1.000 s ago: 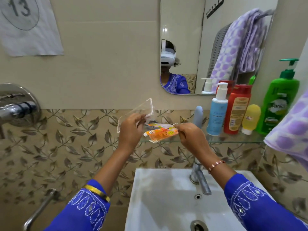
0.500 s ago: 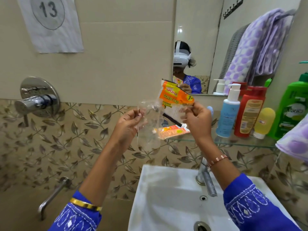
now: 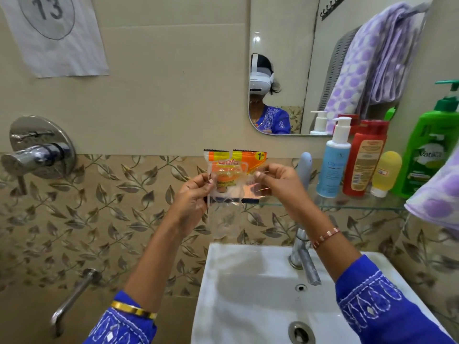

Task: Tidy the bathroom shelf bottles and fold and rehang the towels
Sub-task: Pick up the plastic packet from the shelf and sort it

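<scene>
Both arms reach forward above the sink (image 3: 248,281). The left hand (image 3: 196,194) and the right hand (image 3: 278,182) each pinch one side of an orange wrapper (image 3: 236,161) and a clear plastic wrapper (image 3: 227,217), held upright at the centre. On the wrapper I read "Gala", "Advanced" and "1". At 3 o'clock the bottles stand on the glass shelf (image 3: 347,203) — blue bottle (image 3: 332,167), red bottle (image 3: 363,160), small yellow bottle (image 3: 386,172), green bottle (image 3: 429,150) marked "Vatika". At 11 o'clock a paper (image 3: 54,33) shows "13".

On the glass shelf (image 3: 323,206) my four bottles stand upright toward its right end: blue pump bottle (image 3: 332,167), red bottle (image 3: 365,160), small yellow bottle (image 3: 386,172), green pump bottle (image 3: 429,150).
</scene>
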`<state>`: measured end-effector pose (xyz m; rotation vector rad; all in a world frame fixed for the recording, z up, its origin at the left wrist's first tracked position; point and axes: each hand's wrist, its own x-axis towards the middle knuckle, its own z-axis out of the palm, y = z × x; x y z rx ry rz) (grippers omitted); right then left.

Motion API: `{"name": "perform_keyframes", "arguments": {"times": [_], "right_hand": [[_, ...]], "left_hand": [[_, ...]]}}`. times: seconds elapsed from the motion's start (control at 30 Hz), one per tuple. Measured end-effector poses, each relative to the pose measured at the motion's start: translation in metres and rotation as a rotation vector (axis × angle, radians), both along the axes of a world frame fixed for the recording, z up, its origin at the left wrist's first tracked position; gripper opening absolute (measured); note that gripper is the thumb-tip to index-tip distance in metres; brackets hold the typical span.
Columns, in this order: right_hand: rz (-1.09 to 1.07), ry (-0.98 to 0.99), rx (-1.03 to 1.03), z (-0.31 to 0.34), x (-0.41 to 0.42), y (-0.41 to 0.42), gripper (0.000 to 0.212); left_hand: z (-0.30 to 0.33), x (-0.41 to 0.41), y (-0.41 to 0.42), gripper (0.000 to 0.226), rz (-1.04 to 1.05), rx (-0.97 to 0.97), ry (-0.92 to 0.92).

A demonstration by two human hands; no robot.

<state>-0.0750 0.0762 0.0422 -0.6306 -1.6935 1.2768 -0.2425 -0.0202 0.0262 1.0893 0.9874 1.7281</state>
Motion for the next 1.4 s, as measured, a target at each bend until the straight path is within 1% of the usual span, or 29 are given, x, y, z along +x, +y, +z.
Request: {"name": "perform_keyframes", "arguments": {"times": [0.13, 0.2, 0.27, 0.33, 0.4, 0.43, 0.47, 0.5, 0.57, 0.67, 0.73, 0.8, 0.9, 0.97, 1.03, 1.1, 1.23, 1.33, 1.4], "right_hand": [[-0.157, -0.018, 0.02, -0.012, 0.001, 0.01, 0.026], [-0.217, -0.129, 0.049, -0.021, 0.002, 0.015, 0.027], [-0.244, -0.299, 0.135, -0.03, 0.001, 0.019, 0.035], [-0.256, -0.552, 0.283, -0.037, -0.003, 0.02, 0.041], [-0.268, -0.813, 0.49, -0.043, -0.007, 0.023, 0.041], [-0.293, -0.896, 0.606, -0.046, -0.008, 0.024, 0.039], [-0.327, -0.936, 0.712, -0.048, -0.01, 0.025, 0.037], [-0.36, -0.934, 0.794, -0.049, -0.01, 0.025, 0.034], [-0.402, -0.881, 0.887, -0.05, -0.009, 0.026, 0.025], [-0.411, -0.82, 0.914, -0.053, -0.006, 0.025, 0.02], [-0.458, -0.667, 0.932, -0.052, -0.002, 0.019, 0.018], [-0.51, -0.49, 0.9, -0.045, 0.002, 0.012, 0.015], [-0.523, -0.265, 0.698, -0.025, 0.007, 0.001, 0.014], [-0.482, -0.103, 0.502, -0.013, 0.01, -0.007, 0.014], [-0.375, 0.058, 0.281, -0.005, 0.013, -0.019, 0.012], [-0.249, 0.166, 0.119, -0.002, 0.017, -0.034, 0.01], [-0.106, 0.235, -0.07, -0.008, 0.029, -0.061, 0.01], [-0.07, 0.213, -0.136, -0.021, 0.038, -0.074, 0.01], [-0.053, 0.193, -0.18, -0.032, 0.042, -0.083, 0.011]], "left_hand": [[-0.003, 0.002, 0.005, 0.017, 0.035, 0.009, -0.076], [-0.004, 0.002, 0.005, 0.019, 0.046, 0.02, -0.119], [-0.004, 0.0, 0.006, 0.022, 0.062, 0.027, -0.171], [-0.004, 0.0, 0.007, 0.022, 0.066, 0.032, -0.218], [-0.003, 0.001, 0.006, 0.022, 0.051, 0.043, -0.259], [-0.003, 0.001, 0.005, 0.022, 0.042, 0.051, -0.278], [-0.003, 0.002, 0.004, 0.022, 0.037, 0.061, -0.292], [-0.003, 0.002, 0.004, 0.023, 0.034, 0.067, -0.307], [-0.003, 0.003, 0.002, 0.023, 0.034, 0.066, -0.338], [-0.004, 0.005, 0.0, 0.024, 0.033, 0.061, -0.377], [-0.004, 0.005, -0.003, 0.024, 0.008, 0.082, -0.42], [-0.004, 0.006, -0.007, 0.025, -0.02, 0.119, -0.481], [-0.003, 0.008, -0.014, 0.02, -0.062, 0.165, -0.57], [-0.001, 0.013, -0.02, 0.02, -0.093, 0.175, -0.588], [-0.001, 0.02, -0.024, 0.021, -0.092, 0.154, -0.579], [-0.003, 0.029, -0.03, 0.022, -0.067, 0.113, -0.55], [-0.013, 0.045, -0.043, 0.022, -0.041, 0.088, -0.516], [-0.029, 0.055, -0.055, 0.023, 0.007, 0.047, -0.534], [-0.043, 0.062, -0.065, 0.025, 0.045, -0.015, -0.56]]}}
